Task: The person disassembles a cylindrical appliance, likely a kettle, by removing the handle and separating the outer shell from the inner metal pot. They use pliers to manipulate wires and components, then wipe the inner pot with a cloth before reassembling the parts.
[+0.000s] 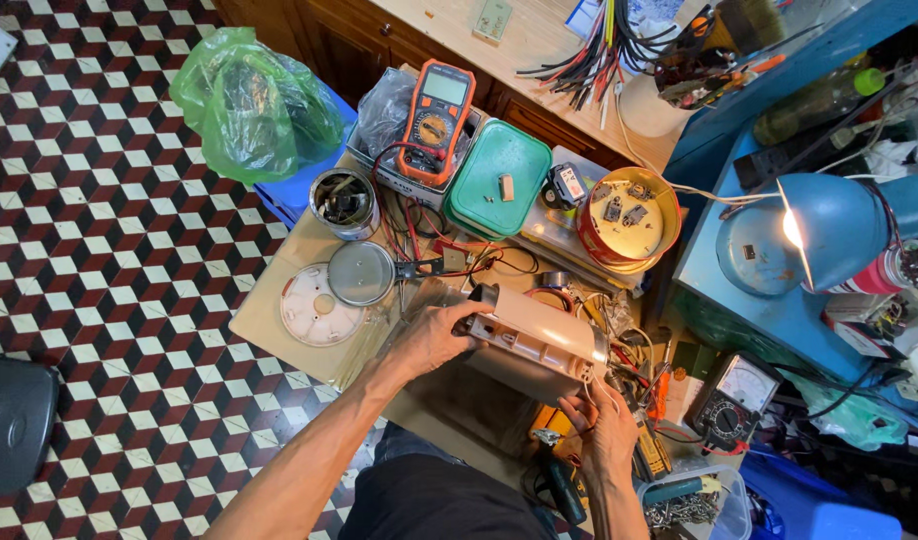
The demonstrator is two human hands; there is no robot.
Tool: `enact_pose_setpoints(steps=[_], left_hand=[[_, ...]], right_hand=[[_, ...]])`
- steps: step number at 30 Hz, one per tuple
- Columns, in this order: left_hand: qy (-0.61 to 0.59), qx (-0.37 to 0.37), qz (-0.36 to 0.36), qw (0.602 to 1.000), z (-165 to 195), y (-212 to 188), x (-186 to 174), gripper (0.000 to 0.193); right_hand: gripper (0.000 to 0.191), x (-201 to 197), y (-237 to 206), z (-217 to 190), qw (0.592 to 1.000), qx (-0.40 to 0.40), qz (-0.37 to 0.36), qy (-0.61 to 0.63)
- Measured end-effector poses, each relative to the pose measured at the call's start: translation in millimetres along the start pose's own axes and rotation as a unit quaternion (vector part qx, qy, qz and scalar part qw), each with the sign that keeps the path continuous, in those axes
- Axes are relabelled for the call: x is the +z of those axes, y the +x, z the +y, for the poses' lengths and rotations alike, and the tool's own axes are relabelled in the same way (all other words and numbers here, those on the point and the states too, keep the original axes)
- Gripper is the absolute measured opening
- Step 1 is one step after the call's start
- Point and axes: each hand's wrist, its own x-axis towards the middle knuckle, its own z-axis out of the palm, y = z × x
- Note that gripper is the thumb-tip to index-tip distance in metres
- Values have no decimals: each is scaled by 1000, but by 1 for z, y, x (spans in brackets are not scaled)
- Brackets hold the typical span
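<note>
My left hand (431, 338) grips the left end of a long cream plastic appliance housing (539, 335) that lies on its side on the small worktable (279, 295). My right hand (601, 428) is closed at the housing's lower right end, among coloured wires; what the fingers pinch is hidden. A round metal disc (360, 272) and a pale round plastic plate (312, 305) lie just left of my left hand.
An orange multimeter (436, 120) rests on a grey box, beside a green lidded container (499, 180) and a red round tin (629, 220) of small parts. A metal can (344, 202) holds scraps. A lit blue desk lamp (819, 232) and an analogue meter (734, 398) stand at right.
</note>
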Motion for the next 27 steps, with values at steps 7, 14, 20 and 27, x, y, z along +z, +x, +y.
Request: enact_pose_setpoints(steps=[7,14,20,27], left_hand=[[-38,-19,19,999,17,28,10,59],[-175,-99,44,979,8,35,39,62],[-318,-132,86,935,-2,29,50,57],[-312,-215,84,922,-8,43,46,49]], right_hand=[[35,3,1,-3,998,18,56,23],[35,-17,4,16,996,58,64,-9],[33,-39,16,40,985,146,75,-49],[32,-44,26,52,981,174,84,-6]])
